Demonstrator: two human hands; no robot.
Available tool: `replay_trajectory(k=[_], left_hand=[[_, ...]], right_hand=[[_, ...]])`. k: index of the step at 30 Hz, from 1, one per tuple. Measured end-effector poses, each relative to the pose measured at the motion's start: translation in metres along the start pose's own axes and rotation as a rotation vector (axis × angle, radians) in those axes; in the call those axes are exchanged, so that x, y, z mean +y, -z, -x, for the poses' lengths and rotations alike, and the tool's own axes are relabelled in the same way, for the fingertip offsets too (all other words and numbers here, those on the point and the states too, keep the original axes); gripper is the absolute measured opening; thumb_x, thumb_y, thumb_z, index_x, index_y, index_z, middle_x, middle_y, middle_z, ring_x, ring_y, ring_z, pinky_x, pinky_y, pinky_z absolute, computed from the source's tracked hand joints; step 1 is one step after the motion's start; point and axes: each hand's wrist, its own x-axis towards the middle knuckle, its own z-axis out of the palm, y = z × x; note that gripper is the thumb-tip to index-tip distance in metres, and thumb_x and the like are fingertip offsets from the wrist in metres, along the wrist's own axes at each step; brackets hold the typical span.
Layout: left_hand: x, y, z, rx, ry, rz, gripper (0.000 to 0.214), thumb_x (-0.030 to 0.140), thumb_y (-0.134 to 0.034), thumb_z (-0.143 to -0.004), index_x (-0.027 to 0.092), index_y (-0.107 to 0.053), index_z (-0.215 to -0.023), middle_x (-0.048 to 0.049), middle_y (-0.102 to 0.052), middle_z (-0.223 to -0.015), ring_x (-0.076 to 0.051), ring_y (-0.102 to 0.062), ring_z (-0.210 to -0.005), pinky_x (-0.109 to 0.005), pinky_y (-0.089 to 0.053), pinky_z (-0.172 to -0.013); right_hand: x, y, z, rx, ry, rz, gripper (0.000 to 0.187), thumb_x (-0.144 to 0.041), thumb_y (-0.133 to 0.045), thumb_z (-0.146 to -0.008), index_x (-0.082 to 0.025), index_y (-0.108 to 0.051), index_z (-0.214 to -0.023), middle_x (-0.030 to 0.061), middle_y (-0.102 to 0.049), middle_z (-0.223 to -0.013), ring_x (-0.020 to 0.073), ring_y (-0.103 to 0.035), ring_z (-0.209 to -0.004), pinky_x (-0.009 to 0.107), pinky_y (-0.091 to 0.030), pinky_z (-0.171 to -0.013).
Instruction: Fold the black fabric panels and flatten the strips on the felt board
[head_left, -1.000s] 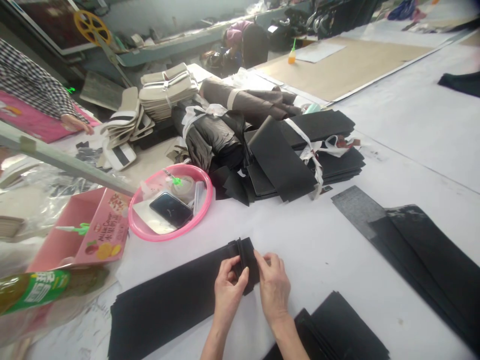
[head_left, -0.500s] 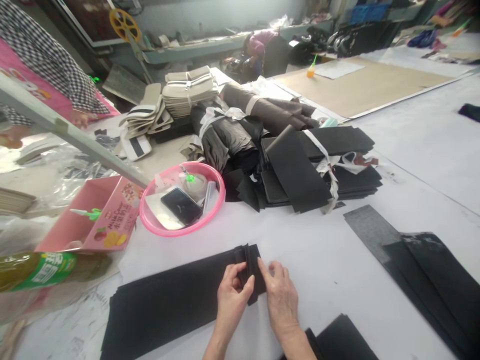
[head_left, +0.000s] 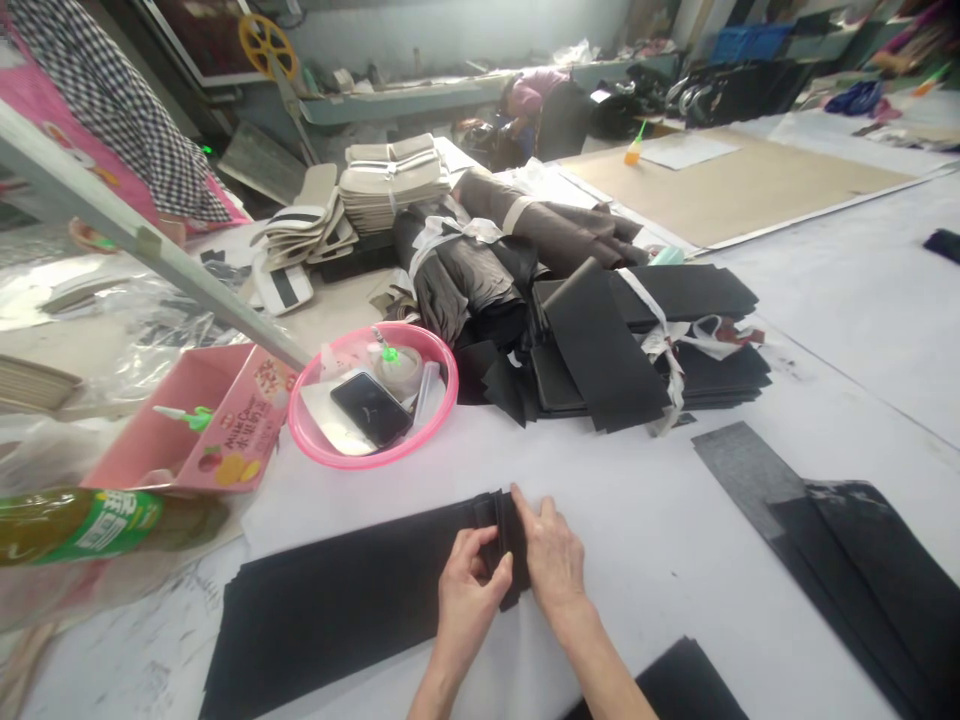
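A stack of long black fabric pieces [head_left: 337,590] lies on the white-covered table before me, its right end folded over into a narrow upright ridge. My left hand [head_left: 474,580] is closed on that folded black fabric [head_left: 504,535], thumb and fingers pinching it. At the right end, my right hand [head_left: 551,550] rests against the fabric edge. Its index finger is stretched out to the top corner and the other fingers are loosely bent. The right thumb is hidden.
Behind the stack stand a pink basket [head_left: 448,405] with a phone [head_left: 371,409], a pink box [head_left: 244,435] and a bottle [head_left: 112,525]. Tied black bundles [head_left: 600,350] lie farther back. More black pieces [head_left: 862,560] are at right. A person [head_left: 112,120] works at far left.
My right hand has slid up along the fabric's right end, its index finger now at the top corner. The left hand keeps its pinch. The whole view has shifted slightly.
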Motion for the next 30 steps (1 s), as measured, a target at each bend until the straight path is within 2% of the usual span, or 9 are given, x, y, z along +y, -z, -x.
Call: replay_trajectory(k=[6, 19, 21, 23, 25, 27, 30], left_hand=[[-0.001, -0.002, -0.001, 0.027, 0.003, -0.03, 0.027, 0.036, -0.063, -0.082, 0.023, -0.064, -0.106, -0.0009, -0.056, -0.102, -0.005, -0.048, -0.054, -0.02, -0.04, -0.05], [0.003, -0.002, -0.002, 0.049, 0.0, -0.026, 0.028, 0.04, -0.064, -0.082, 0.022, -0.065, -0.103, -0.0011, -0.057, -0.1, -0.005, -0.048, -0.052, -0.019, -0.04, -0.048], [0.003, -0.002, -0.002, 0.048, 0.003, -0.027, 0.029, 0.041, -0.064, -0.082, 0.022, -0.065, -0.104, -0.0014, -0.057, -0.1, -0.005, -0.047, -0.052, -0.02, -0.039, -0.048], [0.003, -0.002, -0.001, 0.048, 0.005, -0.034, 0.03, 0.04, -0.064, -0.081, 0.022, -0.065, -0.104, -0.0013, -0.057, -0.101, -0.004, -0.045, -0.051, -0.02, -0.038, -0.047], [0.003, -0.002, -0.001, 0.049, 0.001, -0.044, 0.029, 0.04, -0.064, -0.081, 0.022, -0.065, -0.104, -0.0008, -0.057, -0.101, -0.004, -0.045, -0.05, -0.02, -0.038, -0.047], [0.002, -0.002, 0.0, 0.043, -0.002, -0.048, 0.028, 0.04, -0.064, -0.082, 0.023, -0.065, -0.104, -0.0001, -0.056, -0.1, -0.004, -0.047, -0.051, -0.02, -0.039, -0.048], [0.0, -0.002, 0.0, 0.028, -0.006, -0.046, 0.028, 0.039, -0.063, -0.083, 0.024, -0.064, -0.106, 0.0002, -0.055, -0.101, -0.005, -0.049, -0.053, -0.02, -0.04, -0.049]], right_hand=[[0.001, -0.003, 0.014, 0.056, 0.035, 0.031, 0.064, -0.003, -0.048, -0.086, -0.033, -0.045, -0.142, 0.0067, -0.055, -0.09, 0.02, -0.059, -0.074, 0.027, -0.05, -0.053], [0.024, -0.015, 0.07, 0.149, 0.116, 0.177, 0.064, -0.001, -0.048, -0.084, -0.033, -0.048, -0.138, 0.0044, -0.053, -0.083, 0.0203, -0.055, -0.071, 0.029, -0.049, -0.05], [0.029, -0.014, 0.079, 0.138, 0.128, 0.152, 0.063, 0.0, -0.048, -0.084, -0.033, -0.048, -0.138, 0.0043, -0.053, -0.084, 0.0201, -0.056, -0.072, 0.028, -0.049, -0.051], [0.034, -0.011, 0.087, 0.117, 0.134, 0.074, 0.055, -0.006, -0.049, -0.088, -0.033, -0.05, -0.136, 0.0038, -0.053, -0.084, 0.0185, -0.057, -0.072, 0.027, -0.048, -0.052], [0.036, -0.007, 0.088, 0.099, 0.12, -0.04, 0.044, -0.019, -0.05, -0.094, -0.033, -0.05, -0.135, 0.003, -0.053, -0.086, 0.0157, -0.057, -0.068, 0.025, -0.046, -0.051], [0.033, -0.001, 0.08, 0.093, 0.093, -0.135, 0.042, -0.028, -0.049, -0.096, -0.035, -0.047, -0.138, 0.0021, -0.053, -0.088, 0.0134, -0.056, -0.065, 0.024, -0.044, -0.051], [0.023, 0.004, 0.055, 0.09, 0.069, -0.159, 0.045, -0.027, -0.053, -0.095, -0.037, -0.046, -0.138, 0.0021, -0.053, -0.088, 0.0149, -0.056, -0.069, 0.025, -0.043, -0.054]])
